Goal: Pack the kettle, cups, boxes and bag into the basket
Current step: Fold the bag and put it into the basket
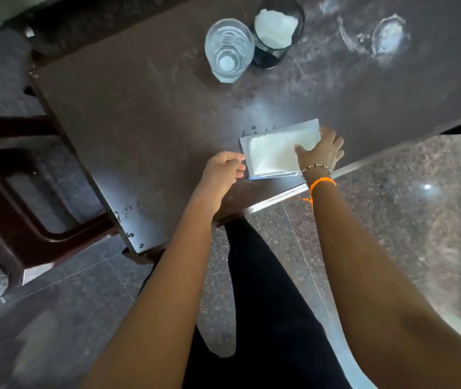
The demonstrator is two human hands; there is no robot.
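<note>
A flat clear bag (274,151) of white powder lies near the front edge of the dark brown table (145,122). My right hand (323,150) rests on the bag's right end with fingers spread over it. My left hand (225,169) is at the bag's left edge, fingers curled and touching its corner. Farther back stand a clear cup (228,50) and a dark cup (275,32) holding white powder. No kettle, box or basket is in view.
A dark red plastic chair (24,192) stands left of the table. White powder smears and rings (386,37) mark the table's far right. Speckled stone floor (392,206) lies to the right, and my dark trouser leg (257,304) is below the table edge.
</note>
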